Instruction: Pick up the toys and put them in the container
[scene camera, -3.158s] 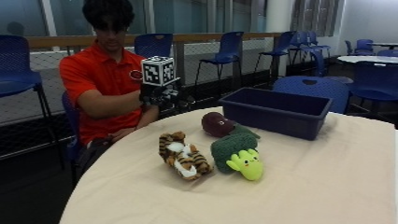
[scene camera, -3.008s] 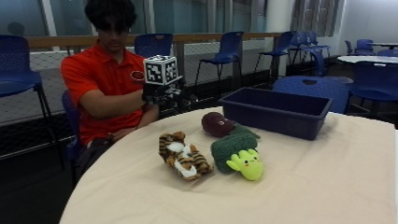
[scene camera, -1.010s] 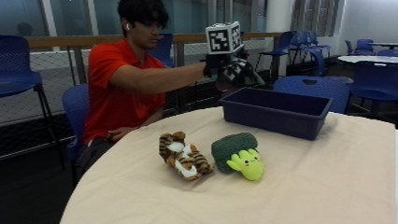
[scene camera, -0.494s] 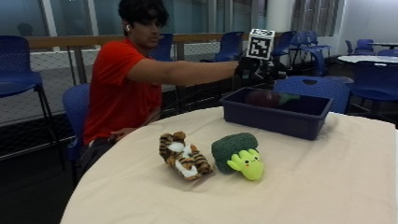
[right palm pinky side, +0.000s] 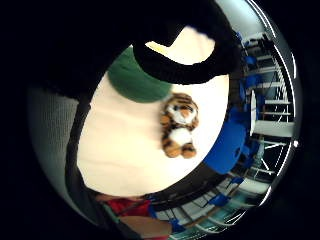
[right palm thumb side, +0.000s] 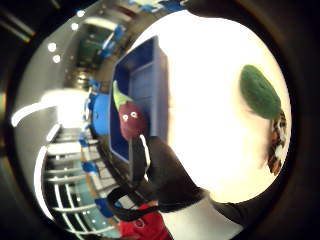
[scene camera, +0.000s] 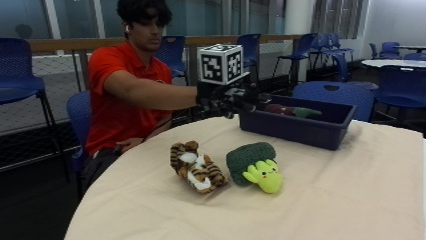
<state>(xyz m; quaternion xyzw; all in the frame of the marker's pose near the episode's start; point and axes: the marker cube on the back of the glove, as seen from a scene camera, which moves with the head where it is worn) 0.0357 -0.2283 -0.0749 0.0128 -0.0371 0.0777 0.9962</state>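
My gloved right hand (scene camera: 226, 100) hovers at the near left corner of the blue container (scene camera: 299, 132), fingers relaxed and holding nothing. A purple eggplant toy (scene camera: 283, 108) lies inside the container, just beyond the fingertips. The thumb side palm view shows the eggplant (right palm thumb side: 131, 120) in the container (right palm thumb side: 150, 75) beside my fingers (right palm thumb side: 165, 175). On the table, a striped tiger toy (scene camera: 196, 167) and a green broccoli toy (scene camera: 256, 167) lie side by side in front of the container. The little finger side palm view shows the tiger (right palm pinky side: 177, 125) and broccoli (right palm pinky side: 137, 80) below the hand.
The round table (scene camera: 346, 200) has a cream cloth. The person sits at its far left edge, the bare hand down at the lap. Blue chairs (scene camera: 333, 92) stand behind the container and around the room.
The hand carried the eggplant from the table to above the container and let it go. In the last half second it drew back and down to the container's near corner.
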